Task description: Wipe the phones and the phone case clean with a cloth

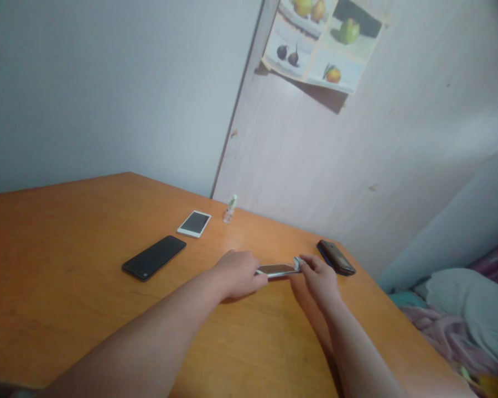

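Observation:
Low over the wooden table, a white-edged phone (277, 270) lies with its dark screen up. My left hand (239, 272) is closed on its left end, thumb along the near edge. At the right end, my right hand (320, 279) pinches a small whitish piece (297, 262), perhaps a wipe or tissue, against the phone. The fingers partly hide that piece, so its kind is unclear. Left of my hands lie a black phone (154, 258) and a white phone (194, 224). A small clear bottle (229, 210) with a pale cap stands behind.
A dark brown case or wallet-like stack (336, 257) rests near the right edge of the table (66, 265). Walls rise behind, with a fruit poster (323, 44) on the panel. Rumpled bedding (468, 309) is beyond the table at right.

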Motion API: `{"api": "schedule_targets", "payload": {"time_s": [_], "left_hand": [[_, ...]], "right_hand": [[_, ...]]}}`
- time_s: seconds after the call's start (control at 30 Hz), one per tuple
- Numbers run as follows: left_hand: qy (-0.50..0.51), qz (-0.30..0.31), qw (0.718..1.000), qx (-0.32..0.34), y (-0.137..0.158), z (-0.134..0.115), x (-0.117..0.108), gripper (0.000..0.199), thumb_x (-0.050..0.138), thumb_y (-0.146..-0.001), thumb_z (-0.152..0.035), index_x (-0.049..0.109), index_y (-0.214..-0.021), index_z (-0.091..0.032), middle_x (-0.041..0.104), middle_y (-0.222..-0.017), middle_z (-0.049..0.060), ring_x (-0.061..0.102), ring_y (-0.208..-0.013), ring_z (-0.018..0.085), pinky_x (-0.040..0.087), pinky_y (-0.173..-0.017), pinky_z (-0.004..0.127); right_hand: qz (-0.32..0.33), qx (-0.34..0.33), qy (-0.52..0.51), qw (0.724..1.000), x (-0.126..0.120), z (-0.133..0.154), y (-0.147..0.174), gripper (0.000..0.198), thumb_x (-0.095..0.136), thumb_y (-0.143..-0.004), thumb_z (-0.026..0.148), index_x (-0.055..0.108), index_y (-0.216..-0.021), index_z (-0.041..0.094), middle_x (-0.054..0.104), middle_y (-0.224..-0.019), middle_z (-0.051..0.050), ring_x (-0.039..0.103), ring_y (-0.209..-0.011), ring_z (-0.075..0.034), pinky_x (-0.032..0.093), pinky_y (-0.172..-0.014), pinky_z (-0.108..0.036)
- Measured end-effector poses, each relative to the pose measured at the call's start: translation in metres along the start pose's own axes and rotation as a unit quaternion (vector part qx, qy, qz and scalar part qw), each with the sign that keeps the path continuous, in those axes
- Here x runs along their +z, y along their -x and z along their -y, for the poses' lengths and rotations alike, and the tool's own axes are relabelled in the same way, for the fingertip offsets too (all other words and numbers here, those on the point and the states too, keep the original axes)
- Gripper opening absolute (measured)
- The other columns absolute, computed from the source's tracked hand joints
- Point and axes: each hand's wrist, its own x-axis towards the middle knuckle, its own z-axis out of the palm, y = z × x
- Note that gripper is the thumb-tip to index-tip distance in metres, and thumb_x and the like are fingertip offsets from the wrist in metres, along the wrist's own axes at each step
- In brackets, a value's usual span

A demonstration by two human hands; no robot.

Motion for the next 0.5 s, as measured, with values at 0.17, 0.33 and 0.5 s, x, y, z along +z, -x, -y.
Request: {"api": "schedule_targets", "payload": {"time_s": [0.17,0.33,0.5], "left_hand": [[0.018,-0.013,0.999,0.029,-0.0029,0.0005,0.0034,0.053,0.028,-0.100,-0.047,0.073,-0.087,-0.020,0.074,-0.091,0.012,0.068,-0.085,0.026,0.048,-0.075,0.035],[0.050,-0.039,0.998,0.010,-0.0026,0.0007,0.0045,0.036,0.031,-0.101,-0.039,0.062,-0.101,-0.021,0.073,-0.091,0.009,0.068,-0.080,0.024,0.045,-0.067,0.031],[0.065,-0.042,0.997,0.008,-0.0025,0.0024,0.0063,0.022,0.039,-0.098,-0.031,0.059,-0.098,-0.022,0.071,-0.089,0.008,0.067,-0.080,0.022,0.043,-0.065,0.029]], "right_hand": [[-0.088,0.001,-0.097,0.991,-0.0015,0.0018,-0.0030,0.045,0.057,-0.082,0.050,0.072,-0.106,0.015,0.075,-0.102,-0.011,0.068,-0.096,-0.027,0.050,-0.089,-0.040],[-0.130,0.000,-0.130,0.983,0.0004,0.0023,-0.0041,0.046,0.057,-0.083,0.050,0.071,-0.109,0.014,0.074,-0.104,-0.012,0.067,-0.095,-0.025,0.050,-0.089,-0.040],[-0.066,-0.014,-0.057,0.996,0.0056,-0.0009,-0.0039,0.044,0.055,-0.084,0.049,0.073,-0.107,0.017,0.073,-0.106,-0.011,0.066,-0.099,-0.027,0.049,-0.091,-0.041]]}}
